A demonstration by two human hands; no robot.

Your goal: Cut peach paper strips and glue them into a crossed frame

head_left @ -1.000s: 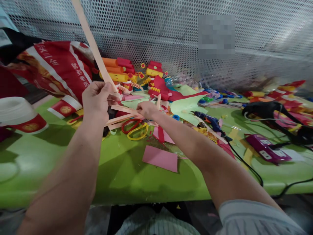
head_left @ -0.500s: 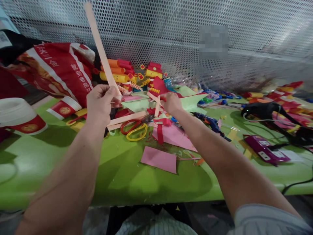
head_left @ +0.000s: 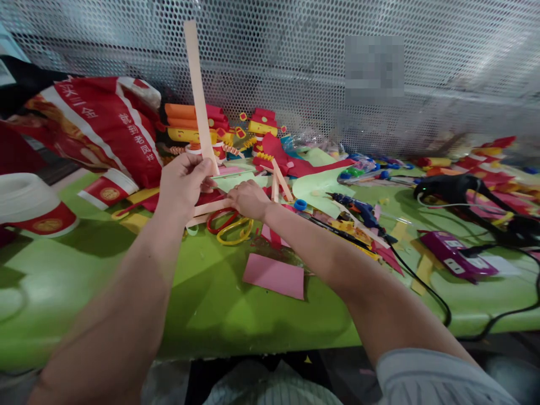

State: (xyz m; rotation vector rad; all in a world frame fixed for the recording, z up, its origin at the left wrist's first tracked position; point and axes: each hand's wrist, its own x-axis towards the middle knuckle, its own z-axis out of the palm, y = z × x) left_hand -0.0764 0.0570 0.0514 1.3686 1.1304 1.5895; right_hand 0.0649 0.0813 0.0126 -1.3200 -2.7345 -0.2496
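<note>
My left hand (head_left: 185,179) pinches the lower end of a long peach paper strip (head_left: 198,90), which stands nearly upright above the table. Close to its right, my right hand (head_left: 250,199) is closed over the pile, fingertips at the end of a flat peach strip (head_left: 213,207); whether it grips anything is hidden. Just below lie scissors with red and yellow handles (head_left: 236,232), their blades out of sight. A folded peach strip (head_left: 282,180) rests right of my right hand, on paper scraps. Nearer the front edge lies a pink paper rectangle (head_left: 274,275).
Paper cups (head_left: 54,209) and a red bag (head_left: 101,126) are at the left. Paper figures (head_left: 263,126) stand at the back. A blue glue gun (head_left: 363,211), a purple box (head_left: 458,256) and black cables (head_left: 430,289) occupy the right of the green table (head_left: 202,315).
My right hand has moved left and down from the folded strip, which now lies free. The long strip in my left hand has tilted more upright.
</note>
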